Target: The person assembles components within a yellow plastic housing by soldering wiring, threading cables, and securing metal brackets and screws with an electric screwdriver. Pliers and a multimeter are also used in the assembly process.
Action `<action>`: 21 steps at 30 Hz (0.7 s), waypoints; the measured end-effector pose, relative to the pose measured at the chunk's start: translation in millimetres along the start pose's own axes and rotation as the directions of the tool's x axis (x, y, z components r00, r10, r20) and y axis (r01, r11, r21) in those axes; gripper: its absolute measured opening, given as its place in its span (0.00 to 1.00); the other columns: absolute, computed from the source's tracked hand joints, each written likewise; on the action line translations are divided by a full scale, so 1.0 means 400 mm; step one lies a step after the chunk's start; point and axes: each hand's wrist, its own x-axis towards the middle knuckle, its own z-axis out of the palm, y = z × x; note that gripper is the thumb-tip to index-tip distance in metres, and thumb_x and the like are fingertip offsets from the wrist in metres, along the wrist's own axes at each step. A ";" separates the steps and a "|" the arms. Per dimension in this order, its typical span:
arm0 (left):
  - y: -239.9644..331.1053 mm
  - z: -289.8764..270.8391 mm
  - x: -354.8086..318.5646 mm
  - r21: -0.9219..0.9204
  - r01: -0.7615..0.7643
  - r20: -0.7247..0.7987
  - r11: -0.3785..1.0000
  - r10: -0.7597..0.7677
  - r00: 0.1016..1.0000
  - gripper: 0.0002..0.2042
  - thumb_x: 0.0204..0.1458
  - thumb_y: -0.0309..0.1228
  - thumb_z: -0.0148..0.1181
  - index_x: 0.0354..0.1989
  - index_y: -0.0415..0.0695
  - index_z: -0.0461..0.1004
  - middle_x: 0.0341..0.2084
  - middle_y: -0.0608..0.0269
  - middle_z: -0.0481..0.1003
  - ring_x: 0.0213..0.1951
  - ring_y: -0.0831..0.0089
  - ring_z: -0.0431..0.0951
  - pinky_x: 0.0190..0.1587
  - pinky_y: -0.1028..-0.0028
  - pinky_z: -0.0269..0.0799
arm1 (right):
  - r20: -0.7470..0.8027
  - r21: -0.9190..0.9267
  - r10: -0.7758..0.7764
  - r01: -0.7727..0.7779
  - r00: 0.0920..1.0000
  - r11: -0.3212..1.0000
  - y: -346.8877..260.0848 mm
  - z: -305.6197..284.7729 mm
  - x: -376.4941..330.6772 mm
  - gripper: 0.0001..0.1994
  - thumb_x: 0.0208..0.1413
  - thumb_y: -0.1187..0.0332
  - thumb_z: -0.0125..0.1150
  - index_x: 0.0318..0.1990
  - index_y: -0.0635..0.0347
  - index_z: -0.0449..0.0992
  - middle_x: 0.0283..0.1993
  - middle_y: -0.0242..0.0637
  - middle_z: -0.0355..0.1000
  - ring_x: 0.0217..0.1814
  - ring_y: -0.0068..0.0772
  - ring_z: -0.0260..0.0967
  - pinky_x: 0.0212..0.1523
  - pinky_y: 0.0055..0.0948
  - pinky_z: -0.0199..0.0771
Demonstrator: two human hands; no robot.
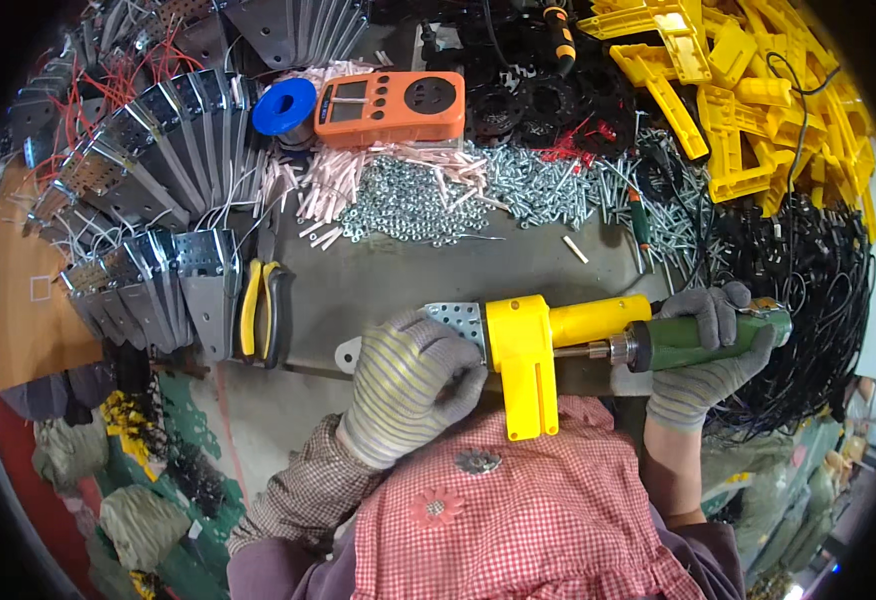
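- My left hand (413, 390) is closed on the perforated metal bracket (455, 320); the fingers curl over it, so I cannot tell how hard they press.
- My right hand (713, 350) grips the green power screwdriver (693, 343) around its body.
- The yellow plastic housing (522, 350) is between my 2 hands, at the near edge of the grey worktop (358, 290), and its 1 short arm points toward my checked apron (518, 510).
- The bit (580, 351) reaches the side of the housing; the screw head is hidden, so I cannot tell if it is seated.
- I judge it is good to keep the bit straight, in line with the hole, because a tilted bit can slip and damage the screw.
- The left hand should resist the twist, with fingers away from the bit.
- Pressure should be firm but even; too much force may crack the plastic.
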 end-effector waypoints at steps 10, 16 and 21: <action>-0.006 -0.009 -0.006 -0.019 -0.040 0.024 0.999 0.040 0.999 0.11 0.46 0.30 0.78 0.37 0.47 0.83 0.34 0.64 0.80 0.40 0.59 0.80 0.49 0.55 0.72 | 0.080 -0.026 0.015 -0.013 0.997 1.000 0.014 0.002 0.004 0.21 0.61 0.48 0.69 0.48 0.55 0.76 0.22 0.22 0.64 0.22 0.20 0.58 0.55 0.31 0.76; -0.017 -0.002 -0.011 -0.029 -0.072 0.028 0.997 0.073 0.997 0.11 0.46 0.29 0.77 0.38 0.47 0.82 0.33 0.64 0.80 0.39 0.59 0.80 0.49 0.54 0.72 | 0.069 -0.064 0.009 -0.005 0.998 0.998 0.012 0.007 0.002 0.20 0.61 0.48 0.69 0.47 0.54 0.76 0.22 0.21 0.64 0.21 0.18 0.58 0.52 0.29 0.76; -0.015 0.012 -0.014 0.019 -0.156 0.004 0.988 0.156 0.988 0.12 0.45 0.26 0.75 0.38 0.46 0.81 0.32 0.62 0.78 0.38 0.57 0.78 0.50 0.52 0.72 | 0.063 -0.032 -0.020 0.022 0.998 0.999 0.015 -0.002 -0.004 0.20 0.60 0.50 0.70 0.48 0.55 0.76 0.22 0.20 0.63 0.20 0.17 0.56 0.50 0.28 0.75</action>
